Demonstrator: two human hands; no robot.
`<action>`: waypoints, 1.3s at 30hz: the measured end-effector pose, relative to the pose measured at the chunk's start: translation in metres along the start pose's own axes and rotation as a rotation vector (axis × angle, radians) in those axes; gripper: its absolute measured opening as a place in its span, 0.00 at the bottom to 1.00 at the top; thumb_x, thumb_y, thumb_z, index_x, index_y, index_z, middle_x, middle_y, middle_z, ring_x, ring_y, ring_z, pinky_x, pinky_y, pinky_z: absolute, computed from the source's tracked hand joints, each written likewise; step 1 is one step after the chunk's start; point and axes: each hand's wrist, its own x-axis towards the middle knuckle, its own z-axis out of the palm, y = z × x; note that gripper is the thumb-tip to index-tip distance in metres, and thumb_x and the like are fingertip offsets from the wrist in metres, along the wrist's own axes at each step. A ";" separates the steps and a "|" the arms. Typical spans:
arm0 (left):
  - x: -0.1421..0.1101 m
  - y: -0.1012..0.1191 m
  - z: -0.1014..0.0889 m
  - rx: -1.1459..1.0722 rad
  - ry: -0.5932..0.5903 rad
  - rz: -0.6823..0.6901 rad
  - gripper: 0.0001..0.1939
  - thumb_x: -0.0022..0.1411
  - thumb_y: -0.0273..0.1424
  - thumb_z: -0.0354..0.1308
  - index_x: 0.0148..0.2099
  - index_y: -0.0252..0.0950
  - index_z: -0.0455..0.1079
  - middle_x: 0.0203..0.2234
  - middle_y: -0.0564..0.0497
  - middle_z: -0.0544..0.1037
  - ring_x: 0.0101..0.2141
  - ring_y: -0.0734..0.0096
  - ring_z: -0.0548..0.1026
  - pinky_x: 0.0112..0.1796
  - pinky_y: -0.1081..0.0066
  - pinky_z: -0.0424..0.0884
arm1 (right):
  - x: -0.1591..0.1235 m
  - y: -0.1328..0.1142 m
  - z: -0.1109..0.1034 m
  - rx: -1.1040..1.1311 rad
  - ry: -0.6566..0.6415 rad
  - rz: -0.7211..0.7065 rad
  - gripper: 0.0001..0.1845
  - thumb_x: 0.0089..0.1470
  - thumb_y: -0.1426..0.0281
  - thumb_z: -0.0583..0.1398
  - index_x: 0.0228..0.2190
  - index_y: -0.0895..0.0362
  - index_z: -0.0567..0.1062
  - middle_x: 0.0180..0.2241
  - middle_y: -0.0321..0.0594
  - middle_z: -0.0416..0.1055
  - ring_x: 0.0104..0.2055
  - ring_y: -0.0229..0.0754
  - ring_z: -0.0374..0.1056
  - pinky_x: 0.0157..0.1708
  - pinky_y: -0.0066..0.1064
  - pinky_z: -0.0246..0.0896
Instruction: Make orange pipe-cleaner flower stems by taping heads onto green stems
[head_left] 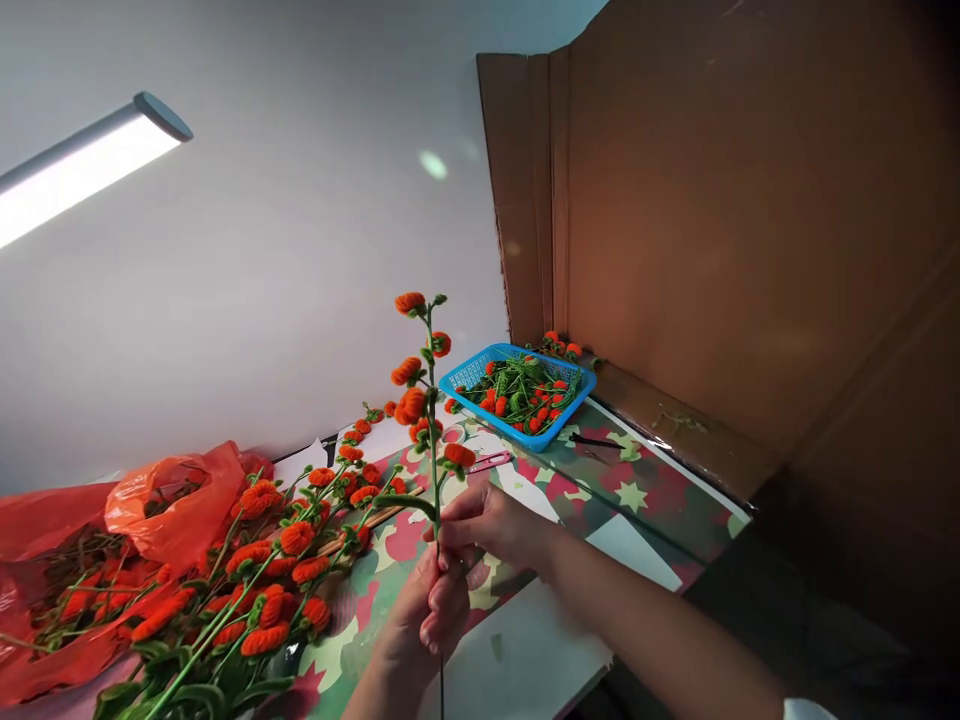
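Note:
An artificial flower stem (433, 430) with fuzzy orange blossoms and green buds stands upright in front of me. My left hand (439, 605) is closed around its lower part, where a thin bare wire hangs below the fist. Just above, my right hand (487, 525) pinches the stem near the base of a curled green leaf (409, 502). Whether the right fingertips hold anything besides the stem is hidden. Finished-looking orange flower stems (277, 580) lie in a heap to the left of my hands.
A blue plastic basket (551, 440) with orange and green pieces sits at the back. Red plastic bags (172, 500) lie at the left. Dark tweezers or scissors (596, 440) rest right of the basket. Cardboard (712, 250) walls the right side; a lamp (90, 155) hangs upper left.

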 end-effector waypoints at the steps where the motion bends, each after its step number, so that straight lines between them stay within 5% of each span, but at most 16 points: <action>1: 0.002 -0.002 -0.004 -0.021 -0.029 -0.013 0.12 0.54 0.37 0.62 0.26 0.35 0.67 0.10 0.64 0.52 0.07 0.91 0.38 0.06 0.86 0.42 | 0.000 0.000 -0.001 0.011 0.000 0.011 0.13 0.41 0.63 0.67 0.23 0.61 0.77 0.20 0.35 0.71 0.20 0.29 0.60 0.20 0.22 0.50; 4: 0.009 0.001 -0.003 0.039 0.020 -0.050 0.13 0.52 0.39 0.63 0.26 0.35 0.67 0.11 0.63 0.55 0.07 0.90 0.45 0.08 0.85 0.48 | 0.001 -0.002 -0.004 -0.005 0.073 -0.027 0.13 0.41 0.63 0.67 0.21 0.61 0.75 0.18 0.34 0.69 0.19 0.30 0.59 0.20 0.23 0.49; 8: 0.017 0.022 0.020 0.442 0.286 0.104 0.13 0.46 0.36 0.68 0.31 0.33 0.71 0.20 0.54 0.72 0.21 0.80 0.70 0.23 0.80 0.68 | 0.005 -0.007 -0.010 -0.155 0.285 -0.211 0.13 0.40 0.65 0.66 0.18 0.60 0.71 0.17 0.32 0.66 0.19 0.31 0.58 0.21 0.24 0.52; 11: 0.023 0.039 0.036 0.759 0.337 0.180 0.12 0.47 0.34 0.67 0.32 0.32 0.74 0.22 0.52 0.75 0.24 0.77 0.70 0.27 0.78 0.67 | 0.008 -0.008 -0.013 -0.303 0.438 -0.291 0.10 0.40 0.69 0.65 0.17 0.59 0.70 0.17 0.32 0.65 0.21 0.32 0.58 0.22 0.25 0.54; 15: 0.040 0.052 0.039 0.817 0.217 0.126 0.10 0.47 0.35 0.67 0.26 0.32 0.74 0.16 0.53 0.72 0.20 0.78 0.67 0.23 0.78 0.63 | 0.006 -0.016 -0.013 -0.328 0.545 -0.366 0.09 0.40 0.68 0.65 0.17 0.59 0.71 0.18 0.32 0.66 0.23 0.34 0.60 0.24 0.26 0.57; 20: 0.072 0.049 0.031 0.551 -0.028 0.035 0.12 0.44 0.36 0.68 0.23 0.34 0.72 0.15 0.53 0.71 0.16 0.80 0.65 0.19 0.79 0.60 | -0.002 -0.031 -0.018 -0.144 0.363 -0.336 0.16 0.43 0.60 0.65 0.16 0.59 0.72 0.15 0.33 0.65 0.19 0.34 0.60 0.22 0.27 0.55; 25: 0.095 0.034 0.027 0.402 -0.187 -0.129 0.17 0.42 0.41 0.68 0.25 0.33 0.71 0.11 0.56 0.66 0.11 0.84 0.60 0.15 0.80 0.57 | -0.004 -0.033 -0.034 -0.097 0.353 -0.299 0.18 0.41 0.59 0.66 0.16 0.60 0.72 0.13 0.32 0.62 0.16 0.31 0.56 0.18 0.26 0.50; 30: 0.124 0.074 0.036 0.778 -0.332 -0.265 0.15 0.42 0.39 0.69 0.28 0.32 0.75 0.22 0.45 0.77 0.26 0.65 0.75 0.28 0.70 0.69 | -0.008 -0.029 -0.051 -0.093 0.457 -0.354 0.17 0.40 0.61 0.68 0.16 0.60 0.70 0.14 0.31 0.60 0.16 0.30 0.54 0.17 0.25 0.45; 32: 0.149 0.105 0.038 1.069 -0.226 -0.184 0.16 0.41 0.37 0.69 0.31 0.32 0.77 0.27 0.42 0.79 0.29 0.62 0.76 0.30 0.68 0.70 | -0.010 -0.029 -0.055 -0.124 0.525 -0.374 0.15 0.40 0.63 0.69 0.18 0.59 0.72 0.15 0.31 0.61 0.17 0.29 0.52 0.18 0.24 0.44; 35: 0.201 0.135 0.035 1.366 0.162 0.039 0.11 0.48 0.33 0.65 0.32 0.31 0.75 0.29 0.47 0.78 0.31 0.69 0.75 0.34 0.72 0.69 | -0.012 -0.028 -0.060 -0.147 0.546 -0.368 0.14 0.39 0.60 0.68 0.21 0.59 0.75 0.18 0.33 0.65 0.18 0.30 0.52 0.18 0.25 0.45; 39: 0.266 0.123 0.029 1.519 0.427 0.070 0.13 0.61 0.34 0.55 0.45 0.31 0.68 0.40 0.47 0.74 0.37 0.67 0.73 0.37 0.62 0.72 | -0.013 -0.021 -0.067 -0.174 0.538 -0.374 0.14 0.42 0.59 0.67 0.21 0.58 0.76 0.18 0.34 0.65 0.19 0.31 0.55 0.21 0.26 0.50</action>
